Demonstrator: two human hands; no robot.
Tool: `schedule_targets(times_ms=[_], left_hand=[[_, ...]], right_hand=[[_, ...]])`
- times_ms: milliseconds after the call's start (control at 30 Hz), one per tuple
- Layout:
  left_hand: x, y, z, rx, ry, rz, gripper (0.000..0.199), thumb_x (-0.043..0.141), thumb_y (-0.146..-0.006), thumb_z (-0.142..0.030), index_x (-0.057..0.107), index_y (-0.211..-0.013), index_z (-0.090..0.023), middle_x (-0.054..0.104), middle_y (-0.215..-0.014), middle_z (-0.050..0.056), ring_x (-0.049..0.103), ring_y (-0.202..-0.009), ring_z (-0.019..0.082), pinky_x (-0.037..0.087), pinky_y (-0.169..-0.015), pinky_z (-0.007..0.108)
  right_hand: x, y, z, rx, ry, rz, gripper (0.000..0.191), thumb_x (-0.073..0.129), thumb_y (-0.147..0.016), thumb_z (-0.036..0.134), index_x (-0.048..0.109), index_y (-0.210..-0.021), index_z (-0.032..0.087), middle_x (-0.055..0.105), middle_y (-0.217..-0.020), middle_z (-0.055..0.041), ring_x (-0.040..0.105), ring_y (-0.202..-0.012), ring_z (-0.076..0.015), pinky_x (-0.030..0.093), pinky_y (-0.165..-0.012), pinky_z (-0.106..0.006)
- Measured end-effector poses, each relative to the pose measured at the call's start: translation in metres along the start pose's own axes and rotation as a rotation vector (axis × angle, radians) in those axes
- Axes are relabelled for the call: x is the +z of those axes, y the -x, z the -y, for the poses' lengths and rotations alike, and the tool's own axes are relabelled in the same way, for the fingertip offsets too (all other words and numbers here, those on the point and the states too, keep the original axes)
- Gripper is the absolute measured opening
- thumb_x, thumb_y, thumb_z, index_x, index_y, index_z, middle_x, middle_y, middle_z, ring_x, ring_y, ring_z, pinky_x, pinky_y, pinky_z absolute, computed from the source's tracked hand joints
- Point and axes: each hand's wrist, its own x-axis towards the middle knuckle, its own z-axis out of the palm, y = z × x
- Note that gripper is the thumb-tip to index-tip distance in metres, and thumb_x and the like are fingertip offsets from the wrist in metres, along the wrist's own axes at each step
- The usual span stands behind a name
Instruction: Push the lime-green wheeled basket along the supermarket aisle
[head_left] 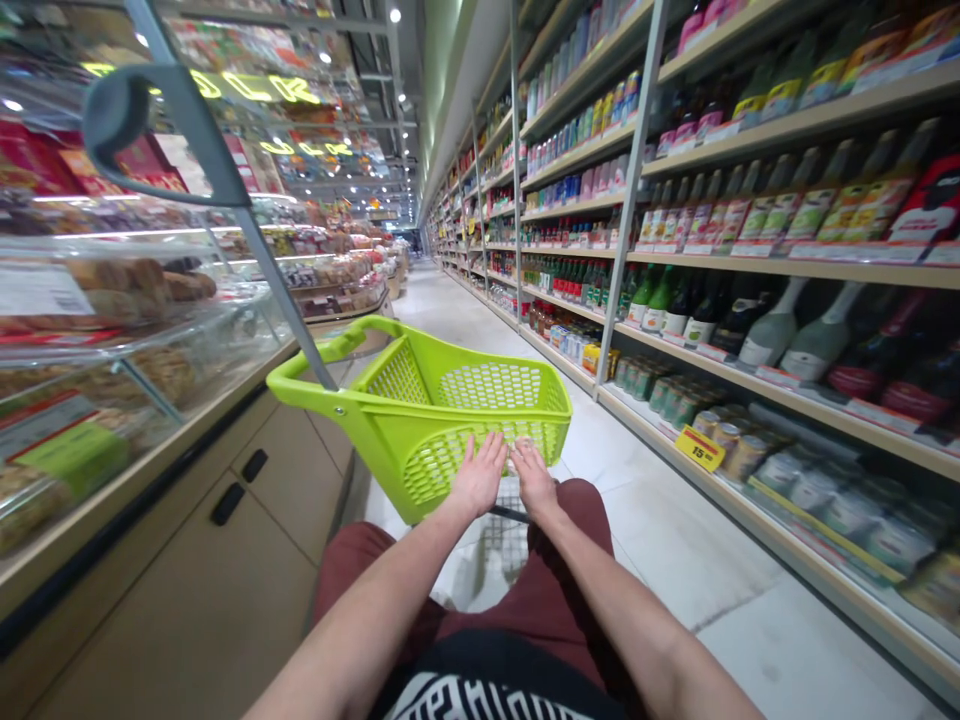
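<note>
A lime-green plastic shopping basket [487, 385] with perforated walls stands just ahead of me, tilted on a long grey metal handle [161, 130] that rises up and to the left. My left hand [480, 475] and my right hand [534, 475] lie side by side on the basket's near rim, fingers curled over it. Below them, my dark red shorts and black printed top show. The basket's inside looks bare from here.
Tall shelves of wine bottles, cans and jars [780, 250] line the right of the tiled aisle [660, 500]. A glass bakery counter [127, 330] runs along the left. A yellow price tag [699, 448] hangs from a low shelf.
</note>
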Motion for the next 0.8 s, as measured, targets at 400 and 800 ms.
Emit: schedule_targets(times_ms=[400,800], left_hand=[[0.006,0.013,0.022,-0.102,-0.013,-0.050,0.055,0.031,-0.076,-0.014,0.027,-0.131,-0.012,0.019,-0.142,0.009,0.010,-0.131,0.020,0.006,-0.105,0.048],[0.001,0.030,0.053,-0.204,-0.036,-0.110,0.058,0.030,-0.074,-0.010,0.026,-0.132,-0.013,0.019,-0.142,0.008,0.009,-0.131,0.020,0.008,-0.104,0.050]], right_hand=[[0.021,-0.012,0.015,-0.145,0.002,0.133,0.041,0.035,-0.080,0.004,0.052,-0.115,0.016,0.048,-0.124,-0.0090,0.027,-0.125,-0.0186,0.038,-0.095,-0.040],[0.005,-0.074,0.044,-0.268,0.046,0.099,0.038,0.037,-0.082,0.006,0.051,-0.116,0.017,0.045,-0.127,-0.0078,0.023,-0.127,-0.0194,0.030,-0.100,-0.042]])
